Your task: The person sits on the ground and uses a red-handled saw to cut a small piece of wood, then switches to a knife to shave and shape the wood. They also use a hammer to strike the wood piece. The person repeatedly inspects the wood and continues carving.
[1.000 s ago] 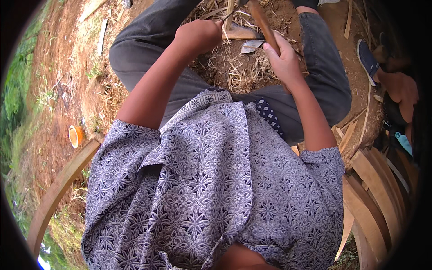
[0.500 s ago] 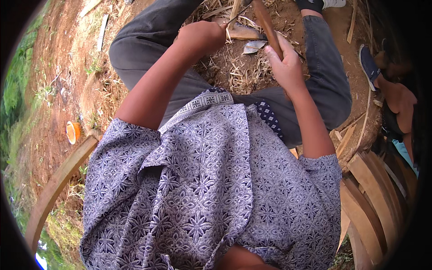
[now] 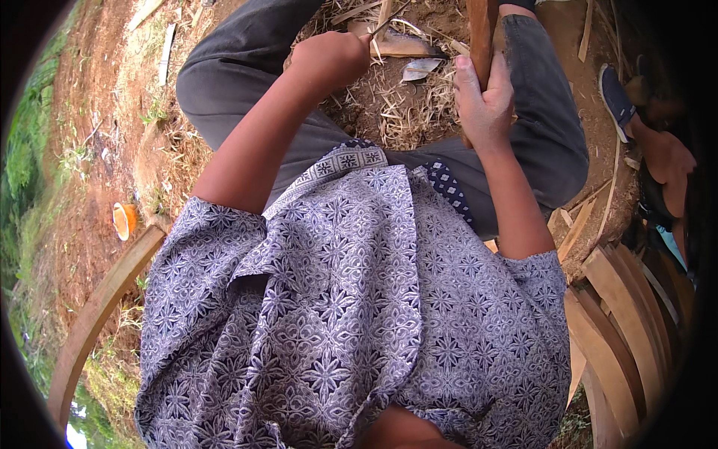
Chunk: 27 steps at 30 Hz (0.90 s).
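My left hand [image 3: 329, 58] is closed in a fist over my left knee. From its far side sticks out a thin dark metal rod [image 3: 390, 21], its kind not clear. My right hand [image 3: 485, 103] is wrapped round a thick brown wooden handle [image 3: 481, 37], held nearly upright and raised; its upper end is cut off by the view. Between my legs lie a piece of wood [image 3: 404, 49] and a flat grey metal piece [image 3: 420, 69] among wood shavings. A narrow wood strip [image 3: 384, 16] stands close to the rod.
Curved wooden boards [image 3: 621, 299] are stacked at my lower right. A long curved beam [image 3: 101, 314] and an orange bowl-like object [image 3: 125, 221] are on the left. Another person's leg and dark shoe [image 3: 615, 103] are at the right. Pale wood strips [image 3: 167, 54] lie on the dirt.
My right hand has moved right and slightly down, swinging the wooden handle from a leftward slant to nearly upright. My left hand has shifted slightly left, still closed on the rod.
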{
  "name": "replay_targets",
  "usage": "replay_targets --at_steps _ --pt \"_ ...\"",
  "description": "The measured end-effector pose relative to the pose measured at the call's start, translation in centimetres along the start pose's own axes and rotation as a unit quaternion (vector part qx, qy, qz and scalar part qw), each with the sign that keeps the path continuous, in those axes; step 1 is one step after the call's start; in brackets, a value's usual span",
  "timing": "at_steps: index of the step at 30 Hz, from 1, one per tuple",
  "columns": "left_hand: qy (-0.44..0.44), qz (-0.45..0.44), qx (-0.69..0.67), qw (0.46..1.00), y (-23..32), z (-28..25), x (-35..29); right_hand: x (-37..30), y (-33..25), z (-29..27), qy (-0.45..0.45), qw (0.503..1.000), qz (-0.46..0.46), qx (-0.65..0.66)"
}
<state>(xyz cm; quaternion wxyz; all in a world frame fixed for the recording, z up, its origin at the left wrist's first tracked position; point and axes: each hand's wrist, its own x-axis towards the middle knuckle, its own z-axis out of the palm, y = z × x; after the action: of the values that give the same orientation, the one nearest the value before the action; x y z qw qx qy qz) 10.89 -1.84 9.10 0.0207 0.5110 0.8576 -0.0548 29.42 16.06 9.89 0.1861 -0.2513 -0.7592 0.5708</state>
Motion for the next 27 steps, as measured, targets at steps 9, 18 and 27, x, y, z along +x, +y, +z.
replay_targets --at_steps 9,18,27 --pt "-0.04 -0.044 0.003 0.998 -3.4 0.5 -0.3 -1.1 1.7 0.5 -0.071 0.993 0.079 0.057" --pt "-0.071 -0.025 0.001 0.997 -2.5 -0.4 -0.3 1.1 -2.5 -0.4 -0.057 0.993 0.034 0.099" --pt "-0.092 -0.113 -0.136 0.98 0.4 0.0 0.2 0.2 -0.4 0.2 -0.067 0.996 0.054 0.021"
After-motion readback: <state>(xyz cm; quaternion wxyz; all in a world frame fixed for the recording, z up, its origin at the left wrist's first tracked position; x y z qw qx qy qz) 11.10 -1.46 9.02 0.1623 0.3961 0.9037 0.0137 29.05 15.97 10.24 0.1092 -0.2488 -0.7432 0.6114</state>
